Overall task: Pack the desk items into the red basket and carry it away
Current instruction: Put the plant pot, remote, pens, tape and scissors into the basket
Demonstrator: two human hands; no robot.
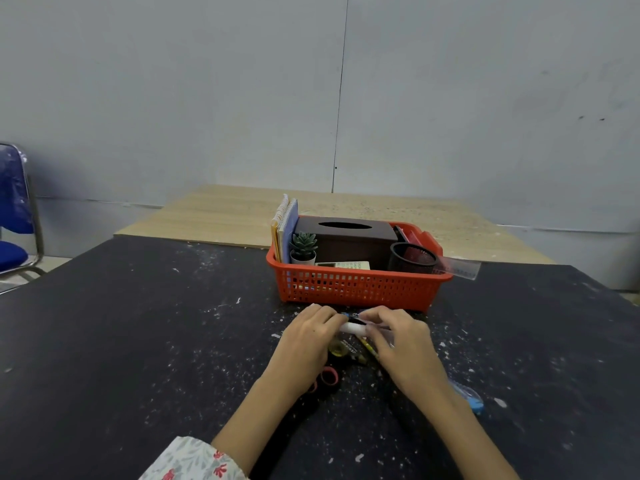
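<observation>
Red basket (356, 287) on the black speckled table (138, 323), toward its far edge, just beyond both hands. Inside the basket: spiral notebooks (284, 226) upright against the left wall, small potted succulent (303, 248) at the front left, dark brown tissue box (348, 240) in the middle, calculator (346, 265) lying flat in front of the box, black mesh pen cup (412, 258) at the right, clear ruler (459, 266) jutting over the right rim. Left hand (306, 336) and right hand (398, 341) together just in front of the basket, fingers curled, jointly grasping a small bundle of pens (351, 323), one white-barrelled. Below the hands on the table: tape roll (337, 348), yellow pencil (367, 346), pink-handled scissors (327, 375), blue correction tape (467, 393) at the right. Floral sleeve (194, 459) on the left forearm. Blue chair (14, 209) at far left; pale wooden table (225, 213) behind.
</observation>
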